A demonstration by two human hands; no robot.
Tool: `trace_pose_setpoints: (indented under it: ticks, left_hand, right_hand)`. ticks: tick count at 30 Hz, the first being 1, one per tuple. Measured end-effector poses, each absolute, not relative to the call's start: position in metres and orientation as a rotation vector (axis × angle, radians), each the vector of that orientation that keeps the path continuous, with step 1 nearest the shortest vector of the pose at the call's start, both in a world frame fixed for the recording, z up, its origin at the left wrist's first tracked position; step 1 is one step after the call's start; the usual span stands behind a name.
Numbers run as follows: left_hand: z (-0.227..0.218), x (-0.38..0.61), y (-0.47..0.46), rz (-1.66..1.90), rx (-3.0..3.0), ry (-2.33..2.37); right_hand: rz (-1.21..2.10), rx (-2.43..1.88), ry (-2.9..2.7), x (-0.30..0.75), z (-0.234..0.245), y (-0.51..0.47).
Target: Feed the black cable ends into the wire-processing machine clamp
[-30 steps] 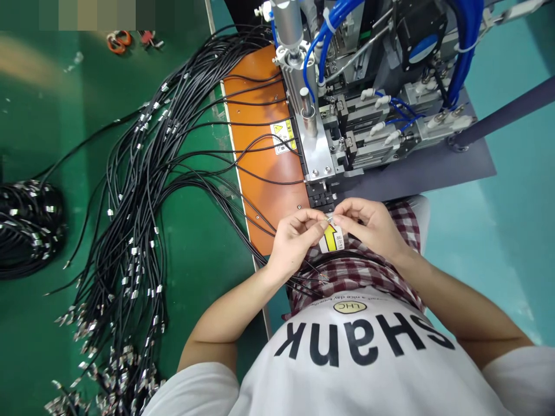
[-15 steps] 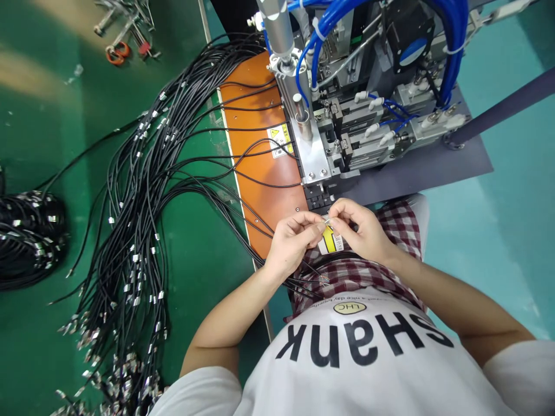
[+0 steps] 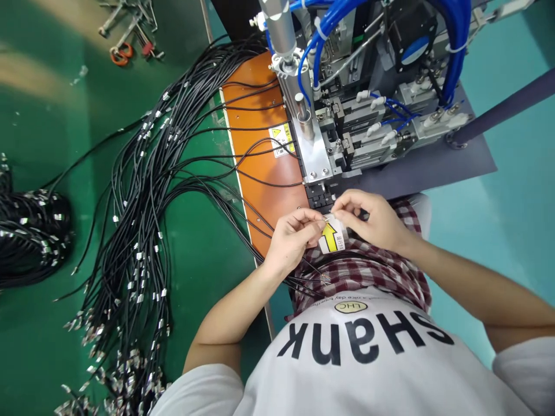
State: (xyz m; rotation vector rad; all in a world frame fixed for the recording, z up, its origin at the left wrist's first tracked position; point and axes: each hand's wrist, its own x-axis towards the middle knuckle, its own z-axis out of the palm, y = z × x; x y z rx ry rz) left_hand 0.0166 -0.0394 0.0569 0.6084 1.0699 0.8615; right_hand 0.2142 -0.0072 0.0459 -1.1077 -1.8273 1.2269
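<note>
Wire end [image 3: 328, 219], pale, slender and too small to make out in detail, lay between the person's hands, just above a glossy white label with a broad yellow arrow [image 3: 331, 238]. The left hand [image 3: 290, 238] pinched it between thumb and curled forefinger; the right hand [image 3: 368, 219] brought its thumb and forefinger close together beside it, though whether they gripped it could not be told. Near the left wrist, smooth black cables [image 3: 221, 199] ran over the edge of a flat orange panel [image 3: 277, 202] dotted with small screws, and frayed copper-toned tips [image 3: 324, 279] showed against maroon-and-white checked cloth [image 3: 362, 269]. Beyond the hands rose a machine of brushed and polished metal [image 3: 313, 153], with cylindrical rods, squared blocks and thick, glossy blue tubing [image 3: 460, 52]. Several cables crossed the panel to its edge. On the smooth green surface [image 3: 203, 248], a loose, rope-like bundle of black cables [image 3: 130, 179] fanned out, flecked with shiny silvery pieces [image 3: 139, 268], near a rounded coil [image 3: 34, 237] and metal tools with orange ring handles [image 3: 121, 54].
</note>
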Motion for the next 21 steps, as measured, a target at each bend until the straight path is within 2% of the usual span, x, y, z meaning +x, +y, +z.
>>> trace_pose_setpoints:
  ticks: [4, 9, 15, 21]
  left_hand:
    - [0.052, 0.016, -0.040, 0.856, 0.663, 1.090]
    - [0.045, 0.013, -0.042, 0.846, 0.759, 1.086]
    - [0.043, 0.014, -0.045, 0.858, 0.795, 1.104]
    - [0.043, 0.015, -0.046, 0.873, 0.828, 1.104]
  right_hand:
    - [1.260, -1.134, -1.765, 0.209, 0.041, -0.025]
    - [1.109, -1.174, -1.766, 0.202, 0.041, -0.030]
    - [1.302, -1.288, -1.552, 0.200, 0.037, -0.036]
    - [1.297, -1.298, -1.495, 0.198, 0.036, -0.036]
